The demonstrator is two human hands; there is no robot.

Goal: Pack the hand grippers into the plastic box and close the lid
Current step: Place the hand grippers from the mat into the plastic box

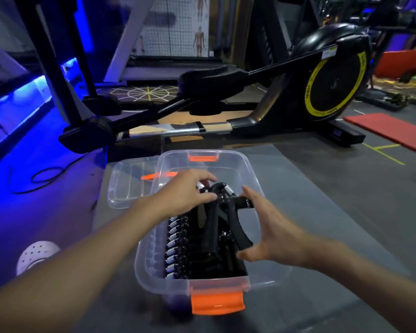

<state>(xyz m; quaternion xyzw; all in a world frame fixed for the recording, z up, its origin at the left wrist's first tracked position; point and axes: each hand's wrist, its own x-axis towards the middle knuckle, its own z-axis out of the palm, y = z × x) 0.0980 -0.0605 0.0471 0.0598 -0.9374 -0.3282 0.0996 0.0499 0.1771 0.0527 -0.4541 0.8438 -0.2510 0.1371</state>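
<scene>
So the clear plastic box (145,260) sits on the grey floor mat (334,212), bottom centre of the shot, with one short end toward the camera. Its lid (124,186) is off and lies flat at about 10 o'clock from the box, just beside it and partly behind its far left corner. There's an orange latch (217,302) on the near end and another orange clip (203,157) on the far rim.

Inside, a row of packed hand grippers (178,246) fills the near half, springs lined up along the left wall. One more, the top hand gripper (222,212), lies on top of that pile with its spring end pointing to 12 o'clock and its handles angling down toward 5 o'clock.

The left hand (186,195) comes in from 8 o'clock, fingers curled and pinching the spring end. The right hand (271,234) comes from 4 o'clock with its fingers spread wide and mostly straight, gripping nothing. Its forefinger is by the knob end and its thumb by the handle tip, though I can't tell if either actually touches.

Background: a black elliptical machine (332,85) with a yellow-ringed wheel at 1 o'clock, a red mat (392,132) at 3 o'clock, a black cable (42,179) at 9 o'clock, and a white clog (37,254) at 8 o'clock.
</scene>
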